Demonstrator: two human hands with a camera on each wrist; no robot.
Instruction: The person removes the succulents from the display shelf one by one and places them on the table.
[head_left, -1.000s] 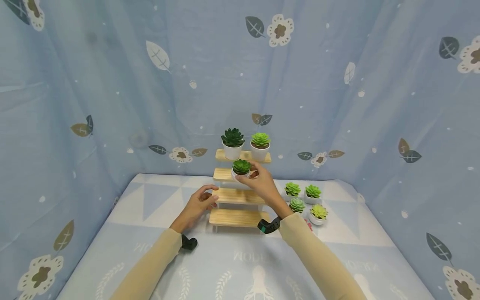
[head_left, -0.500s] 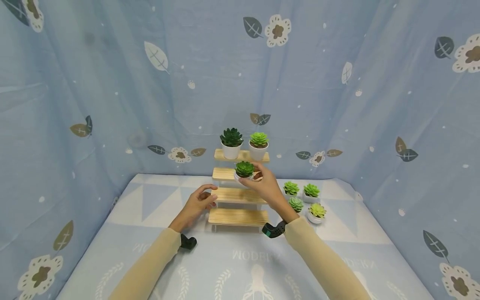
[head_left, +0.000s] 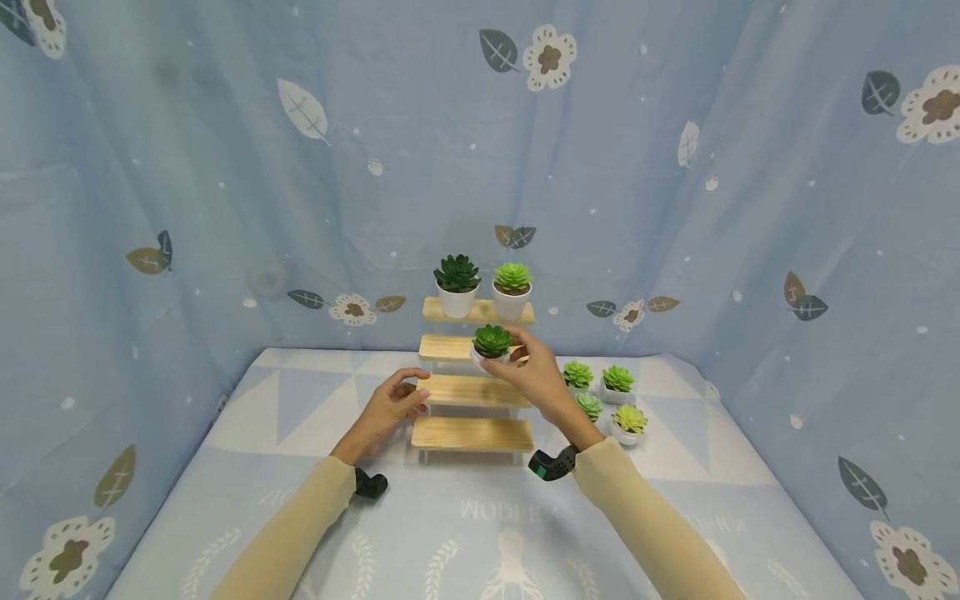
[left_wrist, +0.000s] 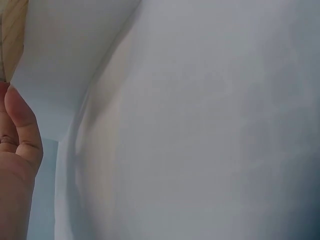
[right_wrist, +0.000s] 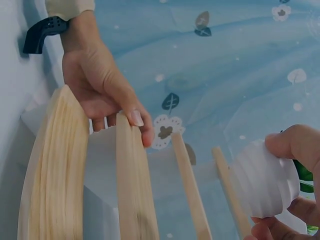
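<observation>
My right hand (head_left: 542,379) pinches the white pot of a dark green succulent (head_left: 492,341) by its sides, in front of the stand's second tier from the top. The right wrist view shows the ribbed white pot (right_wrist: 262,180) between thumb and fingers, close to a tier's edge. My left hand (head_left: 386,412) holds the left end of a tiered wooden plant stand (head_left: 472,432). Its thumb and forefinger grip the second board from the bottom (right_wrist: 134,185). On the top tier stand a tall dark succulent (head_left: 457,286) and a bright green potted succulent (head_left: 512,291).
Several small potted succulents stand on the table right of the stand, among them a yellow-green one (head_left: 628,424) and a bright green one (head_left: 618,384). A patterned cloth covers the table (head_left: 300,417). Blue curtains (head_left: 225,167) enclose the back and sides.
My right hand has shifted slightly right and down relative to the stand, with the succulent in its fingers. The left hand stays at the stand's end. The head view has turned a little.
</observation>
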